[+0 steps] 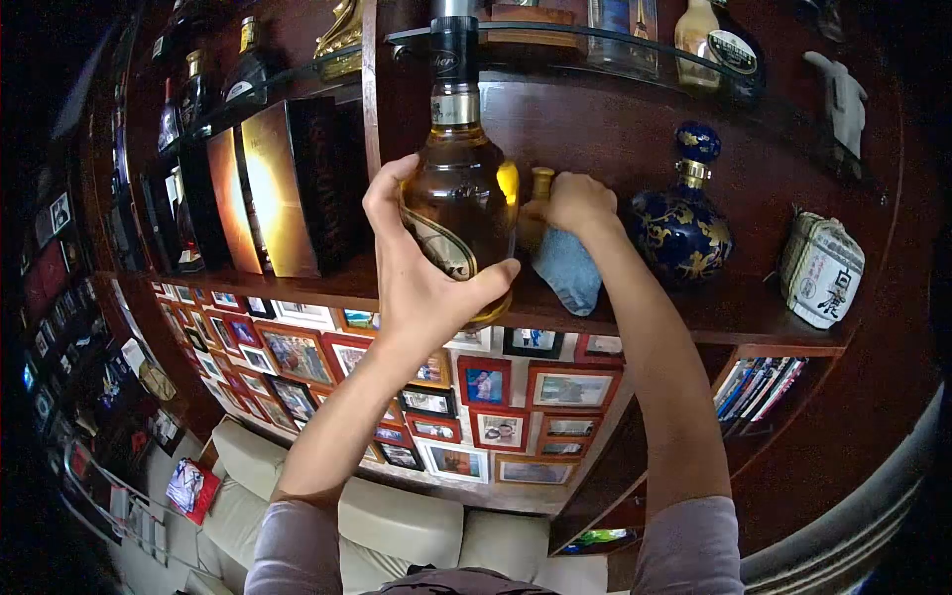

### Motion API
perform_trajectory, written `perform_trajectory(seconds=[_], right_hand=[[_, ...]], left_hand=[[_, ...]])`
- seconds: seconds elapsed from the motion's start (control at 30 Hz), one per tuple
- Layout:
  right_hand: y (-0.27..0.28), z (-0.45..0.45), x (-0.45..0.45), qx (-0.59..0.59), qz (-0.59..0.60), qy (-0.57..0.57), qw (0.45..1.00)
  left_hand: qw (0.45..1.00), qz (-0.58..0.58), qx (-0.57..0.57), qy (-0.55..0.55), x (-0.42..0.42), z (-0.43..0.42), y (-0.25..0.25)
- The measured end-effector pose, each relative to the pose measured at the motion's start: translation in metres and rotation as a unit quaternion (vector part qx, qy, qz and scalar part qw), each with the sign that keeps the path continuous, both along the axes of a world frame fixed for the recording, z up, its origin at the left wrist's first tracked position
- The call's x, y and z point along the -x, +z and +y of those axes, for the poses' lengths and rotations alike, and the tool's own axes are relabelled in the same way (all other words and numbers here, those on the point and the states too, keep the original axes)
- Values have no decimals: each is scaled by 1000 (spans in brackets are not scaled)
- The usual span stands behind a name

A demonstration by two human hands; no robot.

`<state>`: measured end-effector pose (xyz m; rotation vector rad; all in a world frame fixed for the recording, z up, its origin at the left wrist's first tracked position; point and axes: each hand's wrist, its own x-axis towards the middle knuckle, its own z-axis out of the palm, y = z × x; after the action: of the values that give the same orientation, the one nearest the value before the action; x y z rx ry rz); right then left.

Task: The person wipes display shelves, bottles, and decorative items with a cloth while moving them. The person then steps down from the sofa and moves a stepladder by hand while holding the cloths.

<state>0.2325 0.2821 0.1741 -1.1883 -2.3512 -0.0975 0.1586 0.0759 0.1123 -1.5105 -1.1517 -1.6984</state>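
Note:
My left hand (426,268) is wrapped round a large glass bottle (466,188) of amber liquid with a black neck, held upright in front of the shelf. Behind it and to the right, my right hand (580,203) is closed on a blue cloth (568,273), which hangs down from it near the shelf surface. Beside that hand stands a smaller brownish bottle (536,203), partly hidden by the hand and the large bottle. A dark blue round bottle with gold patterns (682,223) stands just to the right.
Gold and black boxes (268,188) stand on the left. A white wrapped container (821,270) sits at the shelf's right end. Above runs a glass shelf (555,40) with more bottles. Framed pictures (491,382) and a pale sofa (397,516) are below.

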Motion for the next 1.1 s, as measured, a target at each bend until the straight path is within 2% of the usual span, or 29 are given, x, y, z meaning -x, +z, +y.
perform_trajectory(seconds=[0.37,0.5,0.6,0.73,1.03,1.1], right_hand=[[-11,-14,-23,35,47,18,998],[-28,-30,-52,-4,-2,40,999],[-42,-31,-66,-60,-49,108,991],[-63,-23,-63,-127,-33,120,984],[-68,-24,-64,-168,-6,134,977],[-62,-29,-72,-135,57,154,977]], left_hand=[[999,12,-7,40,13,42,-1],[995,31,4,97,20,58,-1],[994,23,25,102,24,68,-2],[993,-4,56,104,30,75,-3],[988,-18,86,128,39,79,-7],[988,-17,86,130,41,83,-7]])
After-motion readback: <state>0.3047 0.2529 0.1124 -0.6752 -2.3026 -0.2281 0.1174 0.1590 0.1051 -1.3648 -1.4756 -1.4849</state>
